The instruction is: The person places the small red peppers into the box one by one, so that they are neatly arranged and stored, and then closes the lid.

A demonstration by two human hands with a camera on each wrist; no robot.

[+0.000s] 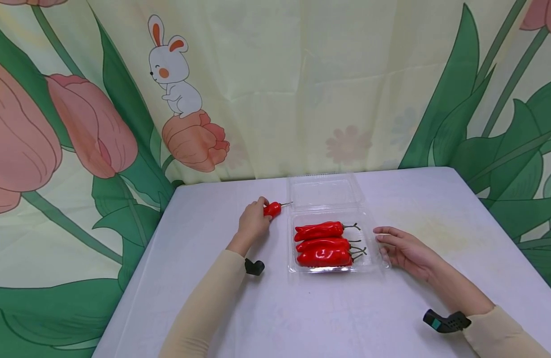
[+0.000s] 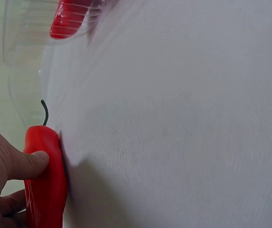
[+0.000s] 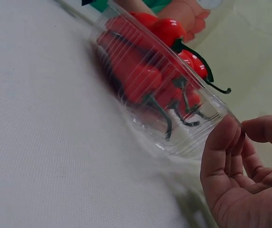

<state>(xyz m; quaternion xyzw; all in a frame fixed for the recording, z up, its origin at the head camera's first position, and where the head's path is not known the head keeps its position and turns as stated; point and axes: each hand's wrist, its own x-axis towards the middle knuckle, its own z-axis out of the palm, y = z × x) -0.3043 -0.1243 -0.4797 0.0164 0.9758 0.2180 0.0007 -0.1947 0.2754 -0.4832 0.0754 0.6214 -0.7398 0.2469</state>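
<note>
My left hand grips a red chili pepper at the left of a clear plastic clamshell box. In the left wrist view the thumb lies across this pepper, below its dark curved stem. Several red peppers lie side by side in the box, stems pointing right. At the box's right side, my right hand pinches the rim between thumb and fingers, as the right wrist view shows at the box edge.
The box's hinged lid lies folded back toward the curtain, which is printed with tulips and a rabbit. A white cloth covers the table. Dark camera mounts sit on both wrists.
</note>
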